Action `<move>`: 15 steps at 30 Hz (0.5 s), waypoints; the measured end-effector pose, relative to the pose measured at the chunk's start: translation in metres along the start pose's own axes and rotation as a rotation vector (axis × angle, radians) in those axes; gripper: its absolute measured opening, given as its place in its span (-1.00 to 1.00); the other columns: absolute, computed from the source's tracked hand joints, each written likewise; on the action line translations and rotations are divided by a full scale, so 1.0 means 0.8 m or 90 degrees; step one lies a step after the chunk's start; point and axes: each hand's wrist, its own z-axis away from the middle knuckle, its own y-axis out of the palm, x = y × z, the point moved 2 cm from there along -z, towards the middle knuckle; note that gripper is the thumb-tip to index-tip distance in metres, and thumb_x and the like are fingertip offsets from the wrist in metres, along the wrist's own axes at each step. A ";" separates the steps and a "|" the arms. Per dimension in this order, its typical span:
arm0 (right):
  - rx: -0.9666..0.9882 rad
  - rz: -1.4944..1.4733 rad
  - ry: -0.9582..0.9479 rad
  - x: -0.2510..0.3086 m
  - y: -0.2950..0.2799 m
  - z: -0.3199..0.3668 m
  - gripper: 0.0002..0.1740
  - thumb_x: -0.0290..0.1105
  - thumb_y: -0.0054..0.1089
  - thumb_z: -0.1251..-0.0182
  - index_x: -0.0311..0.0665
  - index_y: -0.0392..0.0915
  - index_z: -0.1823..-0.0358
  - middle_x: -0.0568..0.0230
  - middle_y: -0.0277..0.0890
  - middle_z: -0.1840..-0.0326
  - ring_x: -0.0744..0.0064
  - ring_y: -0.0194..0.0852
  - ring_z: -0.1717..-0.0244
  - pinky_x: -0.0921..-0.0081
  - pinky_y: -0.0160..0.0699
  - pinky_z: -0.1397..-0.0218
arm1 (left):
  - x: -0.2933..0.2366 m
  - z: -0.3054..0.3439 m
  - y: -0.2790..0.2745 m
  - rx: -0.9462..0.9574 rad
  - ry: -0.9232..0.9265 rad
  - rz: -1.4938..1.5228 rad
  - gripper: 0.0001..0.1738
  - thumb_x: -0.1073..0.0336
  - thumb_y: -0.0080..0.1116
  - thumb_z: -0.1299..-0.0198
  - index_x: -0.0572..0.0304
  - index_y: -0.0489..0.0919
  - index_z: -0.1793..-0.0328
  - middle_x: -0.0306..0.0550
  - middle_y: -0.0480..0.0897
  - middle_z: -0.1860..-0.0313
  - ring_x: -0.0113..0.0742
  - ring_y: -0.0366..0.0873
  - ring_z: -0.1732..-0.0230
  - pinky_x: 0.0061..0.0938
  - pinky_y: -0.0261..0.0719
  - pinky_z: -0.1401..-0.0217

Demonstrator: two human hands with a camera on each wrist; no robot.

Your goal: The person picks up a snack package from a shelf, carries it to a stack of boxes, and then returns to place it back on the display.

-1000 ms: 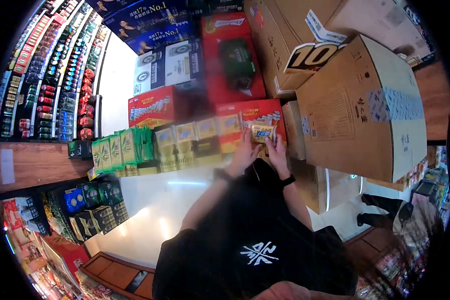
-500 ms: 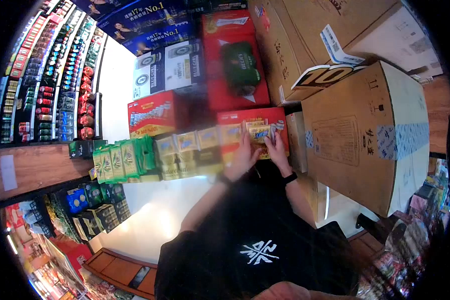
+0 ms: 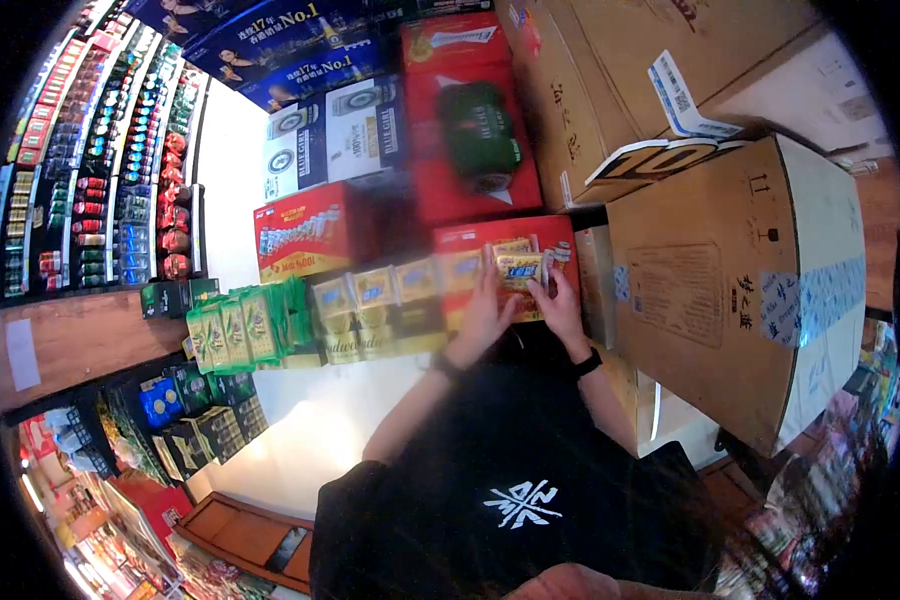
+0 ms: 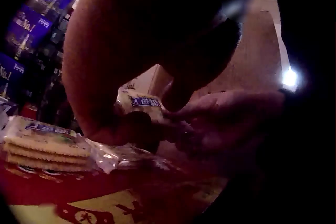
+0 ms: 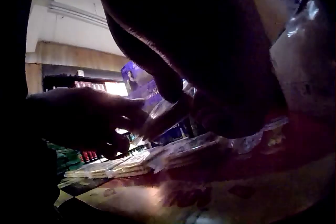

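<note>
On the red box (image 3: 455,240) nearest the body, both hands are at a cracker packet (image 3: 520,268) in a clear wrapper with a blue label. My left hand (image 3: 482,322) pinches its left side, and my right hand (image 3: 562,315) pinches its right side. The left wrist view shows the held packet (image 4: 137,99) tilted up between thumbs and fingers. Beside it, another cracker packet (image 4: 47,148) lies flat. A row of similar packets (image 3: 373,290) runs left along the boxes. In the dark right wrist view, the right hand (image 5: 210,66) hides most of the packet.
Green packets (image 3: 235,330) lie in a row at the left end. Behind stand white and blue cartons (image 3: 355,140), blue cartons (image 3: 280,50) and a red carton with a green pack (image 3: 478,135). A large cardboard box (image 3: 700,270) stands close on the right. Stocked shelves (image 3: 100,160) line the far left.
The view has shifted, so the cardboard box sits lower and further right. Both hands stay at the packet, with only small finger movement.
</note>
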 end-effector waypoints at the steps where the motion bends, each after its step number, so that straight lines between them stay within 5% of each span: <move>1: 0.008 0.020 0.014 0.008 0.002 0.002 -0.56 -0.30 0.21 -0.29 -0.42 0.42 -0.10 0.10 0.57 0.08 0.26 0.53 0.07 0.37 0.46 -0.06 | -0.007 0.001 -0.012 0.037 -0.085 0.039 -0.12 0.32 0.22 -0.13 0.27 -0.01 -0.50 0.29 0.21 -0.38 0.18 0.35 -0.25 -0.17 0.47 -0.14; 6: 0.043 0.151 -0.053 0.028 0.031 -0.006 -0.71 -0.38 0.21 -0.31 -0.43 0.49 0.04 0.22 0.57 0.16 0.53 0.52 0.17 0.55 0.50 0.12 | 0.037 0.014 -0.038 -0.043 -0.125 -0.099 -0.44 0.31 0.13 -0.21 0.18 0.31 -0.34 0.13 0.62 0.17 -0.03 0.63 0.28 -0.25 0.58 0.27; 8: 0.079 0.122 -0.076 0.011 0.061 -0.011 -0.70 -0.39 0.20 -0.32 -0.43 0.47 0.02 0.22 0.57 0.18 0.53 0.52 0.20 0.57 0.50 0.18 | 0.039 0.025 -0.062 -0.152 -0.167 -0.005 -0.67 0.37 0.11 -0.22 0.28 0.54 -0.10 0.12 0.61 0.19 -0.13 0.61 0.29 -0.33 0.56 0.28; 15: 0.195 0.086 -0.127 0.034 0.186 -0.008 -0.58 -0.44 0.21 -0.27 -0.42 0.33 -0.11 0.09 0.58 0.22 0.47 0.57 0.28 0.50 0.57 0.27 | 0.117 0.076 -0.131 -0.363 -0.217 -0.086 -0.64 0.28 0.07 -0.31 0.31 0.51 -0.17 0.14 0.62 0.07 -0.11 0.60 0.09 -0.36 0.52 0.02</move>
